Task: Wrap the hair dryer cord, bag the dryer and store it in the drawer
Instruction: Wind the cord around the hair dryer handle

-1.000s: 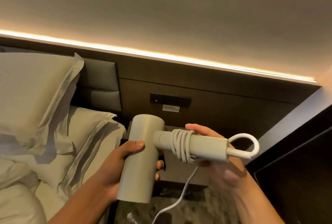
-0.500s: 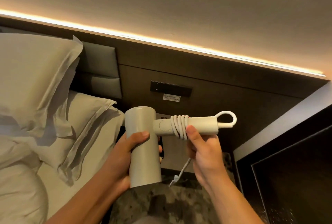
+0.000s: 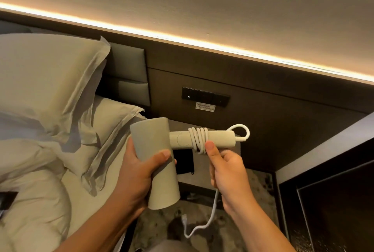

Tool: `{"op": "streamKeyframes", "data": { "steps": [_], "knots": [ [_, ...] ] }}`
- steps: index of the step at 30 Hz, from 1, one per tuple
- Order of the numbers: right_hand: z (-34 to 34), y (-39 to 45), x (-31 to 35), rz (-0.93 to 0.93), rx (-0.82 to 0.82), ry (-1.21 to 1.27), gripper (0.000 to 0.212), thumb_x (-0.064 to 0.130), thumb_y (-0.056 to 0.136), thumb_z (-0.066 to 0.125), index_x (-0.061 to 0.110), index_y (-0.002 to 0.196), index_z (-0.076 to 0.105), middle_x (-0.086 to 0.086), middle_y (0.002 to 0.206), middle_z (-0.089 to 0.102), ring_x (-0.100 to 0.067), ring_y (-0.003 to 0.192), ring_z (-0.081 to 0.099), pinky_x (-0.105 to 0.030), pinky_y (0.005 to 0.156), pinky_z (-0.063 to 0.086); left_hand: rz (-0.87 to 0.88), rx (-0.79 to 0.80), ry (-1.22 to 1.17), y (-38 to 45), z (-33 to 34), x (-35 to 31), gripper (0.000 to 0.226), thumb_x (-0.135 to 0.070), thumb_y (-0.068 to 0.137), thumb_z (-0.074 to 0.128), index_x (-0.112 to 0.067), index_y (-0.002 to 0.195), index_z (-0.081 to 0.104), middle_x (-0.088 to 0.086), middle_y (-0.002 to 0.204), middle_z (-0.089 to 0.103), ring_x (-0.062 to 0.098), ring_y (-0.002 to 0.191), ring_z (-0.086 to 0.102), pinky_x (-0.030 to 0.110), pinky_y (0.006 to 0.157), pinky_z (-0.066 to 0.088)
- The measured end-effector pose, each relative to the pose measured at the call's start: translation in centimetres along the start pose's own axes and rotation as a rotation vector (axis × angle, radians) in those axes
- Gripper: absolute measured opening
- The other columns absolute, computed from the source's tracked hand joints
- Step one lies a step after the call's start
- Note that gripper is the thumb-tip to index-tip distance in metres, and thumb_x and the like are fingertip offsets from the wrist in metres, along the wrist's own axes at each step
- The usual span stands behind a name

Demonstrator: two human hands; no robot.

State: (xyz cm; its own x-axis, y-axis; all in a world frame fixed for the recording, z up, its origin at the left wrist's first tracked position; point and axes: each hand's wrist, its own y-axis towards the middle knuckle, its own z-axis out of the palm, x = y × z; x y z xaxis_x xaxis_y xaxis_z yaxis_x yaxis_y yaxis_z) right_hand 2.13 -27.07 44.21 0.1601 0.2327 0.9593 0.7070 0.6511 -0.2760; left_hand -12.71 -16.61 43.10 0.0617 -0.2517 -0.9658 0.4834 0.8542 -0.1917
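Note:
A pale grey-beige hair dryer (image 3: 155,150) is held in the air in front of me, barrel pointing down, handle sticking out to the right. My left hand (image 3: 139,172) grips the barrel. Several turns of the white cord (image 3: 199,138) lie wound around the handle, and a small loop stands off the handle's end. My right hand (image 3: 226,168) is closed on the cord just below the handle, thumb pressed on the coils. The loose cord tail hangs down from that hand to the plug (image 3: 184,217) above the floor.
A bed with pillows (image 3: 50,81) and rumpled duvet fills the left. A grey bedside table (image 3: 204,168) with a dark flat object on it stands behind the dryer, under a wall switch panel (image 3: 205,96). Dark cabinet panels (image 3: 332,197) close off the right. Patterned carpet lies below.
The dryer has dropped a little and come nearer. My right hand has shifted right under the handle with its thumb on the coils, and more of the hanging cord tail and plug now shows.

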Motion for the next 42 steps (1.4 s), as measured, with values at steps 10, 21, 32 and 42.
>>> {"op": "streamKeyframes", "data": {
  "steps": [10,21,32,42],
  "knots": [
    [0.1,0.1,-2.6,-0.093,0.072,-0.536,0.044,0.031,0.091,0.067,0.004,0.057,0.059,0.004,0.047,0.037,-0.006,0.042,0.035,-0.009,0.044,0.035,0.444,-0.115,0.581,-0.5,-0.3,0.9,0.097,-0.032,0.054,0.097,-0.042,0.125,0.032,-0.054,0.104,0.041,-0.024,0.100,0.049,-0.003,0.064,0.043],
    [-1.3,0.1,-2.5,-0.136,0.030,-0.459,0.007,0.025,0.095,0.062,0.030,0.098,0.066,0.011,0.044,0.049,-0.001,0.042,0.043,-0.014,0.041,0.035,0.268,-0.133,0.419,1.4,-1.3,1.2,0.073,-0.066,0.048,0.076,-0.064,0.107,0.034,-0.029,0.106,0.053,0.001,0.095,0.058,0.028,0.068,0.053],
    [-1.9,-0.1,-2.8,-0.192,0.207,-0.464,0.066,0.014,0.099,0.055,0.067,0.133,0.037,0.022,0.058,0.054,-0.002,0.048,0.042,-0.008,0.049,0.035,0.078,-0.006,0.357,2.8,-2.9,2.2,0.089,-0.064,0.044,0.075,-0.041,0.122,0.039,-0.003,0.109,0.056,0.020,0.094,0.060,0.031,0.064,0.050],
    [-2.2,1.5,-0.8,-0.334,0.252,-1.014,0.050,0.033,0.093,0.063,0.046,0.138,0.047,0.014,0.113,0.073,0.003,0.077,0.061,-0.016,0.069,0.048,0.048,0.058,0.541,3.5,-3.1,1.6,0.078,-0.038,0.068,0.089,-0.031,0.126,0.039,-0.005,0.109,0.054,0.016,0.091,0.058,0.025,0.062,0.046]
  ]
}}
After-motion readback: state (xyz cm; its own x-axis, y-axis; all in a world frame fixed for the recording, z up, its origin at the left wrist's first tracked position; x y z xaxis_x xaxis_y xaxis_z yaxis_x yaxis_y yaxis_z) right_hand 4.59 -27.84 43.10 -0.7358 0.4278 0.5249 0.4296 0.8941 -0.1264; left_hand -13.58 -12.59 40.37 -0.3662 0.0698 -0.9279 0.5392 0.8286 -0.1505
